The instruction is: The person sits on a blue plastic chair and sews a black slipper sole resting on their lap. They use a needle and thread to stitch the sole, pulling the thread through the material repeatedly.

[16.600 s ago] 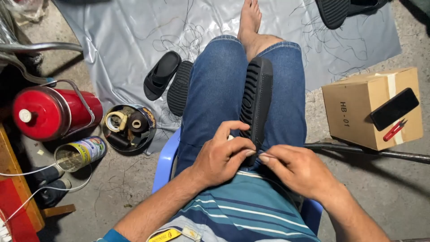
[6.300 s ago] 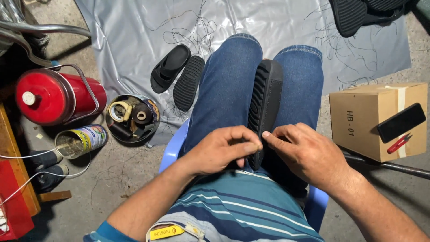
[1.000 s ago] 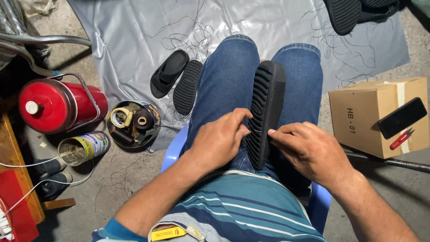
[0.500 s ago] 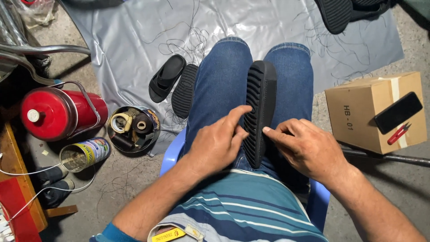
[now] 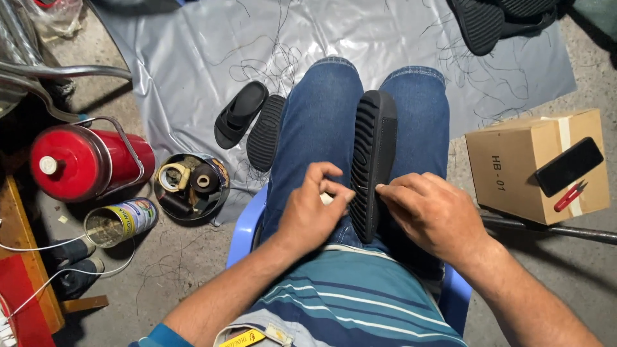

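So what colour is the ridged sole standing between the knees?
Black, with ridges across it; the head view shows the sole best.

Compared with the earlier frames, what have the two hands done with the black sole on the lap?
The left hand has pulled back from the black ridged sole and now pinches its fingers just beside the edge, where half a second ago they lay against it. The right hand keeps its fingertips on the sole's right edge. The sole still stands on edge between the thighs; the cardboard box and red flask are unmoved.
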